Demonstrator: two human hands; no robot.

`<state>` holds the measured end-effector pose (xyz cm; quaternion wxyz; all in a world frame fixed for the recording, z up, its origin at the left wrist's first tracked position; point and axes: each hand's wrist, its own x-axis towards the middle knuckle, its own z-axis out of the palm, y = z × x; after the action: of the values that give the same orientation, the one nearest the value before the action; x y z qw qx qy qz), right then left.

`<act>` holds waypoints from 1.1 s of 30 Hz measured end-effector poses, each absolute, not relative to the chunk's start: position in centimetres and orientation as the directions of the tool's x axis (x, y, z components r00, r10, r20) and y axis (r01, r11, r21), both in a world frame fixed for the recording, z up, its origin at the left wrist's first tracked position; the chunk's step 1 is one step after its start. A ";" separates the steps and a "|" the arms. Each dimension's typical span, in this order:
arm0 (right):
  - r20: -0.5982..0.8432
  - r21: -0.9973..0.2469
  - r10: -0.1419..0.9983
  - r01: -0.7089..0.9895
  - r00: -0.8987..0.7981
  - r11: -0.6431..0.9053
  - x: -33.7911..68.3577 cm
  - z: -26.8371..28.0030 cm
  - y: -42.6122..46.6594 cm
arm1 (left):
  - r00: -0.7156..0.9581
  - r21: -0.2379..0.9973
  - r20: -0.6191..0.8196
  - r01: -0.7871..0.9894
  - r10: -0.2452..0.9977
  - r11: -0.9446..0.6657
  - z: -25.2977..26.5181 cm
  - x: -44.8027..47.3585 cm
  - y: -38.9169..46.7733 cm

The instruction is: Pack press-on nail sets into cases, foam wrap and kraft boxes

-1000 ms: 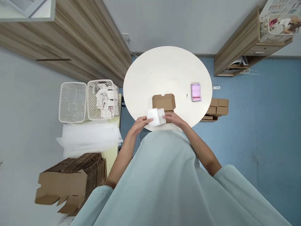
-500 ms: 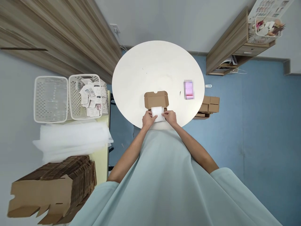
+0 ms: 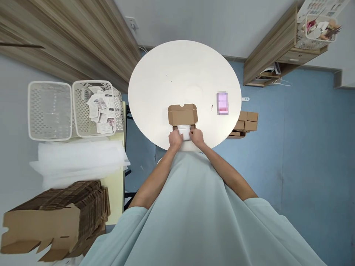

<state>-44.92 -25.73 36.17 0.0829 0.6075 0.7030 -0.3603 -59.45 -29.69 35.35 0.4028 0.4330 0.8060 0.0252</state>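
On the round white table (image 3: pixel 155 85) near my body, a small brown cardboard box (image 3: pixel 183 117) stands with its lid folded back, away from me. A white packet that looks wrapped in foam sheet (image 3: pixel 183 132) sits in the box's opening. My left hand (image 3: pixel 175 139) is closed at the packet's left edge, its thumb on the white surface. At the right edge my right hand (image 3: pixel 196 137) is closed too, fingers curled against the packet. Both hands cover the box's near corners, and the fingertips inside are partly hidden.
A phone with a blurred screen (image 3: pixel 222 103) lies right on the table. To the left are white baskets (image 3: pixel 50 111), one holding cards, white foam sheets (image 3: pixel 80 159) and stacked flat cardboard boxes (image 3: pixel 41 225). Closed brown boxes (image 3: pixel 246 121) are beyond the table's right edge.
The white packet has gone down from above the box into its opening. Both hands have moved down with it to its sides. The camera view has shifted slightly.
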 end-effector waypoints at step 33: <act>-0.593 -0.692 0.805 0.519 -0.013 -0.501 -41.5 36.2 -18.9 | -0.274 0.695 -0.630 0.219 0.727 0.685 37.5 -66.0 -23.2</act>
<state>-41.55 -18.85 36.19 -0.1362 0.6890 0.4806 -0.5251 -66.01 -23.23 37.45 0.5157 0.3116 0.7592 0.2461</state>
